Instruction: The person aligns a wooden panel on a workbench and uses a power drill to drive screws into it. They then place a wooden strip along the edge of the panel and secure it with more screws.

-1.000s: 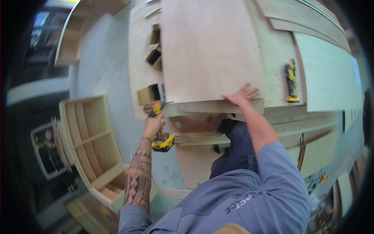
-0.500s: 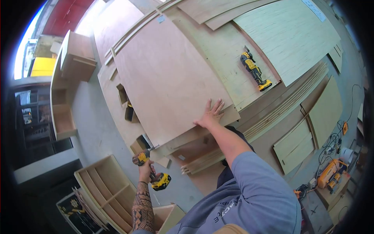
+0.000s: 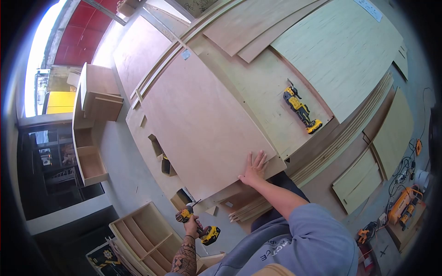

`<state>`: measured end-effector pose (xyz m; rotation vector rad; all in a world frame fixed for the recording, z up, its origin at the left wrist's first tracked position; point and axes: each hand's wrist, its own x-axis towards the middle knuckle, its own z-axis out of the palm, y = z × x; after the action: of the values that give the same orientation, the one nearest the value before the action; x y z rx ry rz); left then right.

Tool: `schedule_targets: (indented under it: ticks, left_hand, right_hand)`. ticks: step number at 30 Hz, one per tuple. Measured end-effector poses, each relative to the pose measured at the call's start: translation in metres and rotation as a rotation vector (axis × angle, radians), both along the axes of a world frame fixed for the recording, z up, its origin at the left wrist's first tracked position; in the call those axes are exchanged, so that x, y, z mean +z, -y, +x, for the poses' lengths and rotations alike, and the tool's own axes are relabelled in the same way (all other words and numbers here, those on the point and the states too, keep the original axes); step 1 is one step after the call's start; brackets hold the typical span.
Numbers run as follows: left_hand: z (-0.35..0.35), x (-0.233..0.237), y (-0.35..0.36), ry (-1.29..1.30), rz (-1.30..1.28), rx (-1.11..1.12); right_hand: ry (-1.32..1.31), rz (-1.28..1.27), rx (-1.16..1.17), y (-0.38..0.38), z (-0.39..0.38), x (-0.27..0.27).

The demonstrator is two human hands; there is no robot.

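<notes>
My left hand (image 3: 191,226) is wrapped around the grip of a yellow-and-black cordless drill (image 3: 185,214), whose battery hangs low to the right. Its bit points up and right, close to the near left corner of a large plywood panel (image 3: 202,133); whether it touches cannot be made out. My right hand (image 3: 254,169) lies flat on that panel near its front right corner, fingers spread. Beyond it, a yellow-and-black oscillating multi-tool (image 3: 299,108) rests on a lower sheet of plywood.
Another pale plywood sheet (image 3: 340,50) lies at the far right. Stacked boards (image 3: 340,133) run beneath it. A compartmented wooden shelf unit (image 3: 147,239) stands lower left, and a long cabinet (image 3: 90,161) beyond. Cables and an orange tool (image 3: 401,204) sit at lower right.
The whole view has tilted upward, so everything sits lower in the picture. Both hands keep about the same place relative to the panel, the drill still held at its corner.
</notes>
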<state>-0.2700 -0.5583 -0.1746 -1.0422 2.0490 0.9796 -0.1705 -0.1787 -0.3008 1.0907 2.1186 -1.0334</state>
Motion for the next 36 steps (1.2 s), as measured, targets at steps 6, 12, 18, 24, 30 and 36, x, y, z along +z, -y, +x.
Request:
schedule_targets:
  ticks: [6, 12, 18, 24, 30, 36]
  left_hand:
    - [0.008, 0.005, -0.069, -0.106, -0.257, -0.253]
    - [-0.001, -0.026, -0.103, -0.558, -0.284, -0.8]
    - [-0.042, -0.08, -0.167, -0.779, -0.198, -1.234]
    - [-0.071, -0.142, -0.263, -0.512, -0.297, -1.301]
    - [-0.068, -0.159, -0.277, -0.526, -0.333, -1.243]
    - [-0.081, -0.176, -0.283, -0.412, -0.258, -1.1]
  right_hand:
    - [-0.245, 0.301, -0.409, -0.043, 0.008, -0.02]
    - [-0.289, 0.243, -0.442, -0.084, 0.014, -0.048]
    - [-0.359, 0.198, -0.524, -0.093, 0.016, -0.045]
    - [-0.301, 0.204, -0.511, -0.091, 0.014, -0.046]
    - [-0.376, 0.158, -0.564, -0.09, 0.017, -0.057]
    - [-0.413, 0.12, -0.623, -0.085, 0.014, -0.061]
